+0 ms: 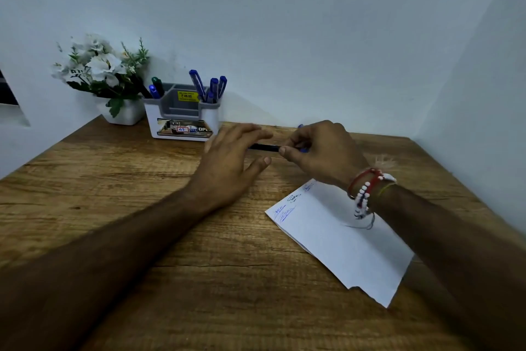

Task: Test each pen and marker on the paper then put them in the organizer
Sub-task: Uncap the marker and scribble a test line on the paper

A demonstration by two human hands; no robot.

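Mid-frame, the right hand (321,151) pinches a black pen (264,147); the left hand (230,163), fingers spread, touches its other end, bare table (142,194) lower left.

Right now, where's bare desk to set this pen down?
Bare desk runs left of the left hand, before the organizer, and near, left of the paper. Crowded: back corner, flowers against organizer; both hands meet on the pen.

One white and grey plastic organizer (182,120) holds six pens and markers: two at its left end, four at its right. One black pen (264,147) lies between two bare hands. There is one white paper sheet (341,239) and one white flower pot (125,114).
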